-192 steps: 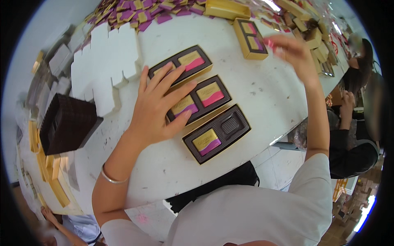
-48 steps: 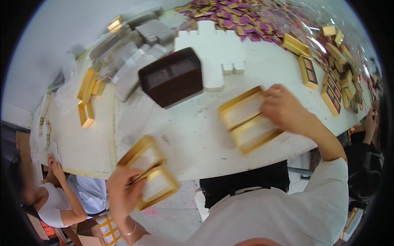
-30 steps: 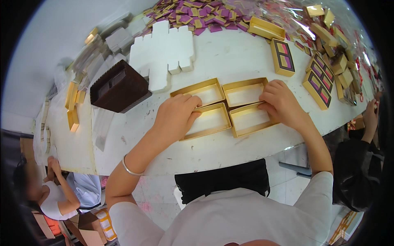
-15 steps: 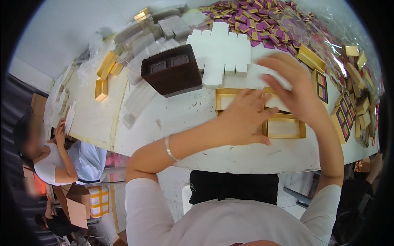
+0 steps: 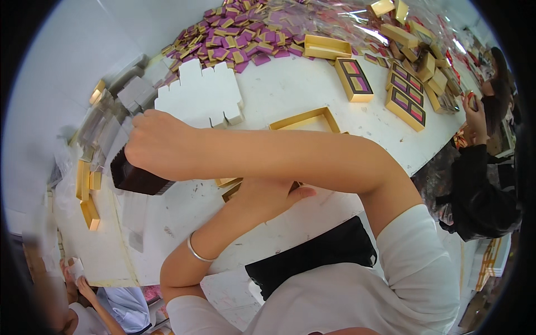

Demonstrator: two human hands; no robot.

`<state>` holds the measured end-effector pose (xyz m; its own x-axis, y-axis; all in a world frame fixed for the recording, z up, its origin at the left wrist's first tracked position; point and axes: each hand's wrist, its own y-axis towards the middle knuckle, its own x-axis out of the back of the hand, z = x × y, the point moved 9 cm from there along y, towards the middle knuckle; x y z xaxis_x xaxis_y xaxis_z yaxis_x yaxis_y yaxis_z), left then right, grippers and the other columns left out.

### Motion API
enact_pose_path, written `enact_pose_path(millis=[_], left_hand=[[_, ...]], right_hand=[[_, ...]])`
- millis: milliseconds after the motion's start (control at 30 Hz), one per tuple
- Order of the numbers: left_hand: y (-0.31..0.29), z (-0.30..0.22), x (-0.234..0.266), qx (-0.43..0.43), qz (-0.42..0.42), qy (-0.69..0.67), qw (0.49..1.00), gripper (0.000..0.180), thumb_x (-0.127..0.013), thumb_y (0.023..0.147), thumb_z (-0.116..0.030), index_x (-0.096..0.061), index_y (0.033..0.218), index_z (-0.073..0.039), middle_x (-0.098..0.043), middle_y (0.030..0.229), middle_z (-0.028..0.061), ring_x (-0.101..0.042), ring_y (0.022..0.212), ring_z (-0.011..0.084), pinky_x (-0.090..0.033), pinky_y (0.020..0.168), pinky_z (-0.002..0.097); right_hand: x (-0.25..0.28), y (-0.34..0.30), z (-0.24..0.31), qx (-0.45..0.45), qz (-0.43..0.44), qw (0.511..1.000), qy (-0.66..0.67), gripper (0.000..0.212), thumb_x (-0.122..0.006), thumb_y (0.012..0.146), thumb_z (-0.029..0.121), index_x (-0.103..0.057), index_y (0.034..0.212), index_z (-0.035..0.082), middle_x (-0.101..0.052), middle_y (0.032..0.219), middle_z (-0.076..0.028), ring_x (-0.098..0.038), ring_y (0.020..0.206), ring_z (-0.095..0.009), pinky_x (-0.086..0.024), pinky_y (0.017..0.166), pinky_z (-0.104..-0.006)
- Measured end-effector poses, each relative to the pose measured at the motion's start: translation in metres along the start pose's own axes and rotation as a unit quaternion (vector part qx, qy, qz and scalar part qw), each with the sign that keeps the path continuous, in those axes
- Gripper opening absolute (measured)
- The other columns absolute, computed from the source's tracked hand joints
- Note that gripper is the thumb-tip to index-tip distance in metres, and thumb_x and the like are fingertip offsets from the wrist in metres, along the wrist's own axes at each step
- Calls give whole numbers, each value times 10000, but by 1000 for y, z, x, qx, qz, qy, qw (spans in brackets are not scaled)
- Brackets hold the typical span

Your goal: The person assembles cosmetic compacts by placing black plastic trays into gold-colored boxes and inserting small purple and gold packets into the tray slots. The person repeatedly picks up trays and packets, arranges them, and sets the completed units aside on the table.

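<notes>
Shifting work from rectangular gold cardboard boxes (image 5: 300,118) to dark-brown plastic tray stack (image 5: 137,177): my right hand (image 5: 160,143) curls there, left hand (image 5: 259,196) stays at boxes; grips hidden.

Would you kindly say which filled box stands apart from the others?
The leftmost filled box, just in front of the open gold box; the other filled boxes sit clustered to its right.

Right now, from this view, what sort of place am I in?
Probably a packing workshop: a heap of small purple-and-gold rectangular pieces lies on a white-topped table, open gold rectangular boxes lie in front of you, and a black-sleeved person is at the right.
</notes>
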<state>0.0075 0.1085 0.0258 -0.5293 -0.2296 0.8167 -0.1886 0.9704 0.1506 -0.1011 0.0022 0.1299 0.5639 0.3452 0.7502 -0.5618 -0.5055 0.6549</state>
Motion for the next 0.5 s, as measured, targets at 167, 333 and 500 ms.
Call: enact_pose_path(millis=[167, 333, 500], left_hand=[[-6, -1, 8, -9, -13, 5, 1000, 316, -724, 784, -291, -644, 996, -70, -647, 784, 57, -603, 804, 238, -447, 752, 383], [-10, -1, 11, -31, -43, -25, 998, 312, -719, 783, -258, -638, 1015, -65, -646, 845, 89, -600, 833, 258, -447, 753, 383], [-6, -5, 22, -59, -101, -12, 993, 464, -732, 737, -326, -608, 1085, -46, -576, 1083, 135, -503, 1088, 294, -358, 934, 452]], right_hand=[[1, -3, 13, 36, -18, 999, 5, 26, -633, 625, 82, -623, 602, 86, -611, 693, -57, -561, 768, -226, -393, 645, -335], [-7, 5, 10, 7, 107, 993, 49, 25, -633, 634, 79, -634, 615, 95, -604, 719, -81, -562, 787, -262, -405, 671, -365], [37, 4, -14, 2, -117, 989, 90, 89, -588, 763, 116, -653, 711, 87, -648, 734, -105, -602, 715, -297, -443, 629, -374]])
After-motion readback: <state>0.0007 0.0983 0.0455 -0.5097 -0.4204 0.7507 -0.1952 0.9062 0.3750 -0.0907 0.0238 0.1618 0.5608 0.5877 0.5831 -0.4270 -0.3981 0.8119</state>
